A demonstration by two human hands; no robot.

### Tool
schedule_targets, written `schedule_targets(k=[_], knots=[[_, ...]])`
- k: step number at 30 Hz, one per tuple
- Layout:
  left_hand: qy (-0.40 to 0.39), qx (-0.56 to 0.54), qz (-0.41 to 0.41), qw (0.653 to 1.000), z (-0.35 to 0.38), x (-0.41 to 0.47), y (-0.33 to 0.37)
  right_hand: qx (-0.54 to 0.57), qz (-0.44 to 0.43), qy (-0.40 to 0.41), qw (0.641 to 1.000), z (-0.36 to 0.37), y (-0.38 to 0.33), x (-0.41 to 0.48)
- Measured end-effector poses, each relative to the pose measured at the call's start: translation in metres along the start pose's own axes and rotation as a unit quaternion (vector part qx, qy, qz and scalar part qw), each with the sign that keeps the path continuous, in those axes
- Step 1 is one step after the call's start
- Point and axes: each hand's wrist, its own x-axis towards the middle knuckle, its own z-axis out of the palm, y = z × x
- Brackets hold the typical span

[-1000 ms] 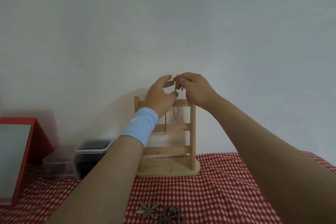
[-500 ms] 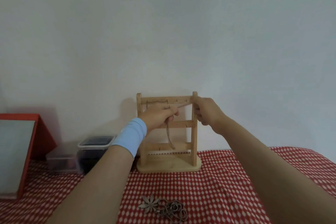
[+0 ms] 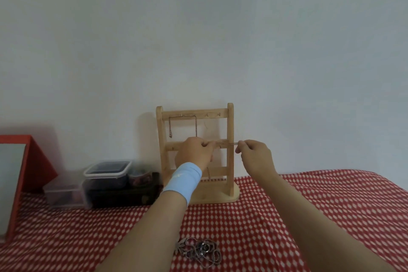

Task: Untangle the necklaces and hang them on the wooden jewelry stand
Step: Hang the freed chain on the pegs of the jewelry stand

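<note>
Head view: left hand and right hand pinch one necklace taut before the stand.

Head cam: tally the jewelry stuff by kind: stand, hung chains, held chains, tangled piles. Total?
wooden jewelry stand: 1
hung chain, on the top bar: 1
stretched chain, pinched by left hand and right hand: 1
tangled pile on the cloth: 1, strands uncountable
Total: 4

The pale wooden jewelry stand is smooth, matt. The red-and-white checked tablecloth is matt cloth, creased. The tangled silver-grey necklaces are glinting metal. The clear lidded boxes are glossy plastic.
</note>
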Motion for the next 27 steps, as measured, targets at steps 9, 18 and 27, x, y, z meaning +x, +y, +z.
schedule_targets(k=[9, 18, 27], knots=[[-0.179, 0.018, 0.015, 0.984, 0.017, -0.006, -0.04, -0.078, -0.002, -0.123, 0.989, 0.025, 0.031, -0.021], [-0.17, -0.01, 0.014, 0.985, 0.024, -0.019, -0.056, -0.112, 0.012, -0.195, 0.974, 0.039, 0.029, -0.029], [-0.215, 0.04, -0.02, 0.976, 0.018, -0.023, -0.057, -0.194, 0.059, -0.29, 0.935, 0.034, 0.017, -0.035]])
